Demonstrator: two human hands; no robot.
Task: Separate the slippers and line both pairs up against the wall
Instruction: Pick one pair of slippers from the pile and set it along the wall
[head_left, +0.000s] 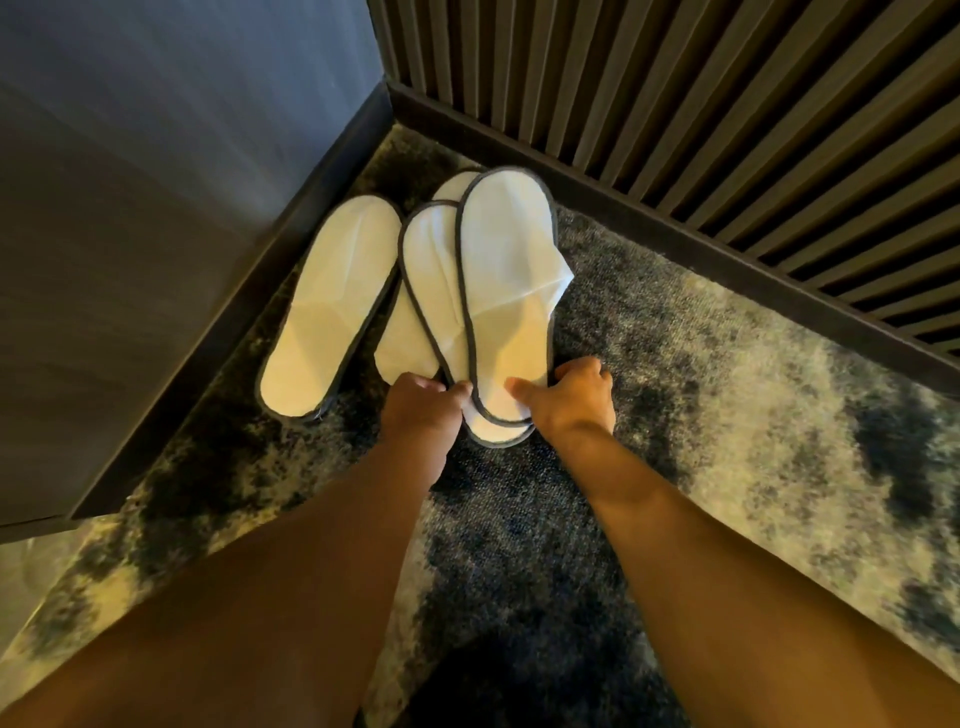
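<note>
Four white slippers with dark edging lie in a corner of the carpet (727, 395), and both bare hands are at the heel end of the overlapped ones. The left hand (421, 410) closes on the heel of the middle slipper (428, 270), thumb on top and the other fingers curled out of sight beneath, so it appears to pinch that sole, though how firmly cannot be told from above. Just right of it, the right hand (571, 397) holds the heel of the top slipper (506, 260): its thumb lies flat on the white sole and its fingers wrap round the slipper's right edge. The two hands are near each other, with only the narrow heel of the top slipper between them.

Away from the grips, the top slipper runs towards the slatted wall (675, 130), sole up, a fold of its white upper sticking out on the right side. The middle slipper is tucked partly under it on the left. A third slipper (451, 186) shows only as a rounded tip beyond those two, with another pale piece peeping out by the left hand; whether that piece belongs to it is unclear. Left of the left hand and apart from the stack, the single slipper (332, 306) lies flat, sole up, alongside the dark skirting of the grey wall (156, 208).
</note>
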